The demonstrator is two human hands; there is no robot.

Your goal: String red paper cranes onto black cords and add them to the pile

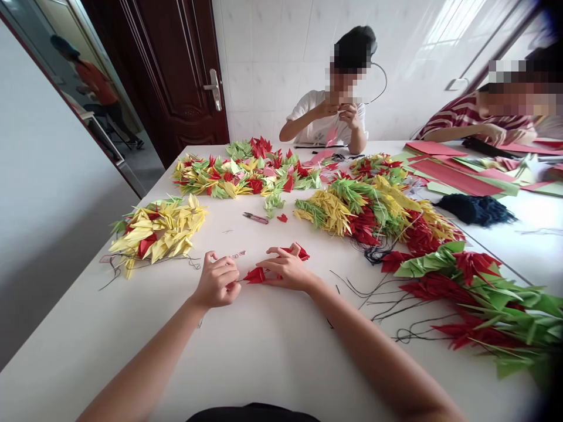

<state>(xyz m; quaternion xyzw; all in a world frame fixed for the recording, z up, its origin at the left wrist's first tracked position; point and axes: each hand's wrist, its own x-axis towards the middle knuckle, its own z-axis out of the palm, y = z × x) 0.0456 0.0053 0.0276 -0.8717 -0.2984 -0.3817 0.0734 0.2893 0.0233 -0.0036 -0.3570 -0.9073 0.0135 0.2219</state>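
Observation:
My left hand [216, 280] and my right hand [285, 268] are close together near the front of the white table [132, 351]. Between them lies a red folded paper crane [255, 275], its tip at my left fingertips and its body reaching under my right palm. More red folded paper [297, 252] shows beyond my right fingers, perhaps the same piece. My right hand presses on the red paper. Any thread in my left fingers is too thin to see.
Heaps of red, yellow and green paper cranes [373, 211] cover much of the table, with black threads trailing. Small snips [255, 218] lie ahead of my hands. Coloured paper sheets [453, 176] and a dark thread bundle [475, 210] lie at right. Two seated people [325, 114] work across the table.

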